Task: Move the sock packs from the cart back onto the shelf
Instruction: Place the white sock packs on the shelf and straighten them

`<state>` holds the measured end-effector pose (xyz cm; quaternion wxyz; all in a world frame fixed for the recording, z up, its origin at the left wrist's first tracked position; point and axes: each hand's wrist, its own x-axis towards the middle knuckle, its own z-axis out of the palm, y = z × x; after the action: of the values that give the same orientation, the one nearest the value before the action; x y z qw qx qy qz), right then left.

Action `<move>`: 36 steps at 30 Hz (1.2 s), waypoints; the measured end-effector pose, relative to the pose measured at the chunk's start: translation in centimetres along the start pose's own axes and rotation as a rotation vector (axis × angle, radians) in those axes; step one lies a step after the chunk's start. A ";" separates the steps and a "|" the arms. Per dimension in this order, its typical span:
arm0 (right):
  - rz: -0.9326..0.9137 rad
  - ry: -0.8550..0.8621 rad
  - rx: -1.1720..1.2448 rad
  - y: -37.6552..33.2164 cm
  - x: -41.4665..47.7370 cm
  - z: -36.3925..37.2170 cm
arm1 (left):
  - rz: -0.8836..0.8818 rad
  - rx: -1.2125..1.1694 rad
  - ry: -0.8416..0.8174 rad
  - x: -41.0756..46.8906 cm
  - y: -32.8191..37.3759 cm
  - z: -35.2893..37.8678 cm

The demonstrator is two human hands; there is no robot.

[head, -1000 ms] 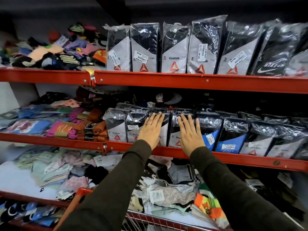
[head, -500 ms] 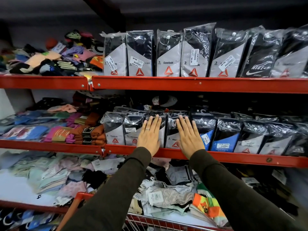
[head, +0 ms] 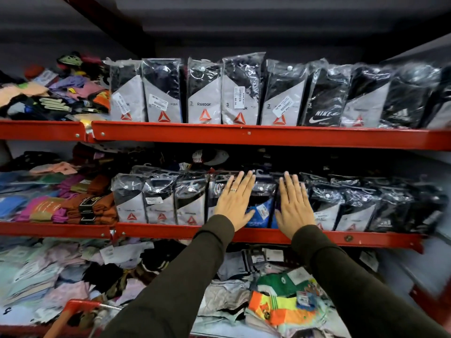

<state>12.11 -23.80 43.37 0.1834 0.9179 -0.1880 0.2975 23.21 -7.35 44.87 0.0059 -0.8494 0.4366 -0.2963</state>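
Note:
Plastic-wrapped sock packs (head: 161,203) stand upright in a row on the middle red shelf (head: 170,231). My left hand (head: 235,201), wearing a ring, lies flat with fingers apart against the fronts of the packs. My right hand (head: 294,206) lies flat the same way just to the right. A blue-fronted pack (head: 260,213) shows between the two hands. Neither hand holds anything. A second row of sock packs (head: 205,93) stands on the upper shelf (head: 244,136). The red cart's rim (head: 80,306) shows at the bottom left.
Loose coloured socks are heaped on the left part of the upper shelf (head: 61,89) and folded on the left of the middle shelf (head: 61,198). Mixed loose socks (head: 283,303) fill the lowest shelf. Dark packs (head: 390,211) continue to the right.
Both hands have slid to the right along the row of packs on the middle shelf, staying flat against them. My view has shifted right as well.

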 end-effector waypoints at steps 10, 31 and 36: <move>-0.095 -0.059 0.055 3.8 0.6 2.0 | -0.087 0.014 -0.086 3.1 4.0 1.0; -0.155 0.043 0.166 1.4 2.1 0.1 | -0.252 0.061 -0.061 -0.4 -0.4 -0.8; -0.138 -0.007 0.107 0.0 3.0 0.7 | -0.234 0.055 -0.208 -1.2 -2.1 -0.7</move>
<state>14.64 -24.84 44.71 0.1535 0.9382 -0.1087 0.2906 23.88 -4.95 45.42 0.0398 -0.9201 0.3233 -0.2173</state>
